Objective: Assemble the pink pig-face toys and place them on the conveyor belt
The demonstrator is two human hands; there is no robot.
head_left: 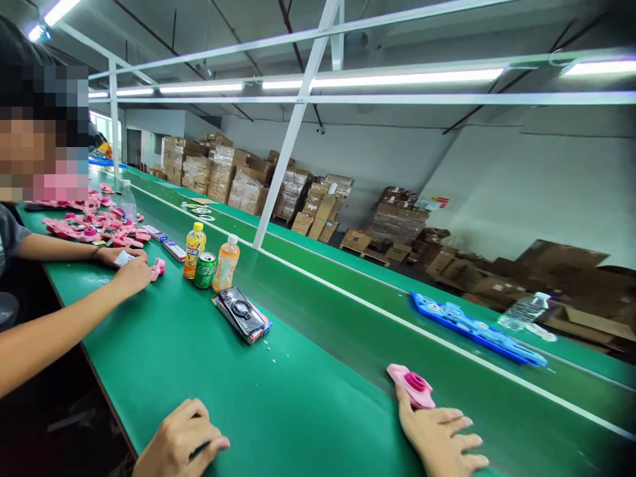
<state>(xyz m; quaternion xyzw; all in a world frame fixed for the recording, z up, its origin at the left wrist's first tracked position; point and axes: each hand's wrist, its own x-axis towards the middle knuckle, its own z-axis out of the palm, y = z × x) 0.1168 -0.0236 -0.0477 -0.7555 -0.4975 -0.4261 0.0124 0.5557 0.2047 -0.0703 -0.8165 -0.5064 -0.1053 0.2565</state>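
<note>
My right hand (437, 437) lies low on the green conveyor belt, its thumb against the edge of a pink plastic toy piece with a magenta ring (415, 387). Its fingers stretch away from the piece, so I cannot tell whether it is gripped. My left hand (181, 440) rests at the belt's near edge (104, 391), fingers loosely curled around nothing visible. A white line (397, 318) runs along the belt between my hands and the far side.
A co-worker's hands (130, 265) handle a small pink piece (158, 268) beside a heap of pink toy parts (92, 225). Drink bottles, a green can (205, 269) and a phone on a package (241, 315) stand nearby. A blue tray (477, 328) lies farther right; cardboard stacks line the back.
</note>
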